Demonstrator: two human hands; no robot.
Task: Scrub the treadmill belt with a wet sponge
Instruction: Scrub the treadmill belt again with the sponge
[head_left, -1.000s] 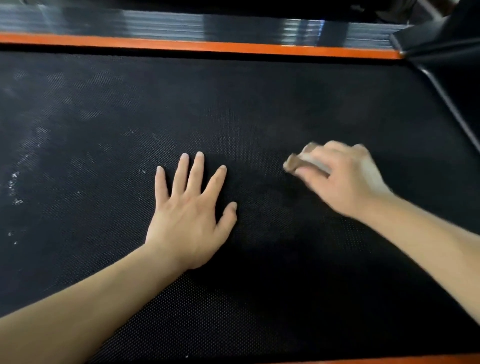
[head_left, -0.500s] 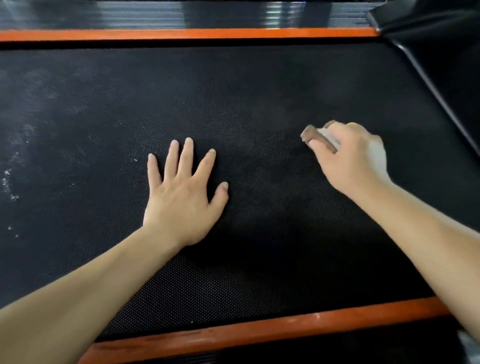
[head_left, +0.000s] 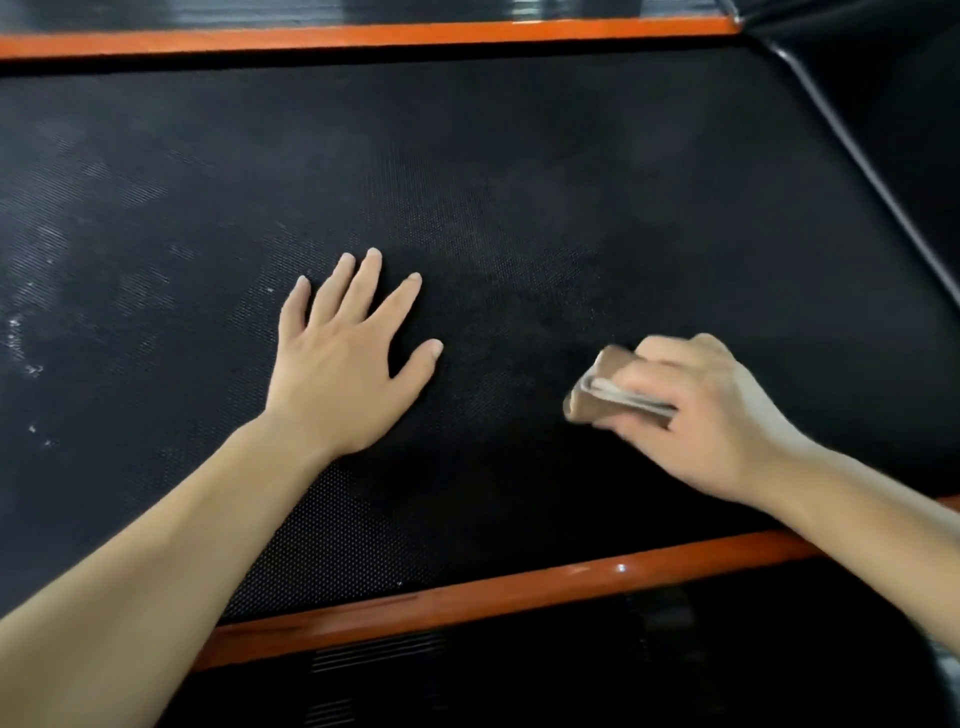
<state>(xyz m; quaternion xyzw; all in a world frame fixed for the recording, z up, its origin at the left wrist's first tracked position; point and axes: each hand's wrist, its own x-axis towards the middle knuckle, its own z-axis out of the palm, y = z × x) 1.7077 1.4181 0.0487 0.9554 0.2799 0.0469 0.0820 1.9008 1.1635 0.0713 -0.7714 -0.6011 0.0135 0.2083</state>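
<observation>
Drawn back toward the person, the right hand (head_left: 696, 415) now works level with the heel of the left hand (head_left: 343, 364); half a second ago it scrubbed level with the left fingertips. The left hand has kept its place.

A person scrubs the black treadmill belt (head_left: 519, 182) mid-stroke. The brown sponge (head_left: 597, 395), blurred by motion, is pinched between the right thumb and curled fingers. Its end pokes out toward the left hand and its underside sits against the belt. The left hand lies flat, palm down, fingers straight and fanned, apparently steadying the body.

Both forearms reach in over the near orange rail (head_left: 467, 592), the right wrist angled inward so the knuckles face up. A second orange rail (head_left: 363, 34) runs beyond the fingertips of both hands.

Scrubbing looks well under way in the patch between the two hands, which shows dark and even. Pale dusty smears and white specks (head_left: 21, 338) lie well out beyond the left hand's little-finger side, so that stretch seems unfinished. The next move probably calls for another push away from the body, then a shift of both hands toward the dusty side. Whether the sponge is wet cannot be told.
</observation>
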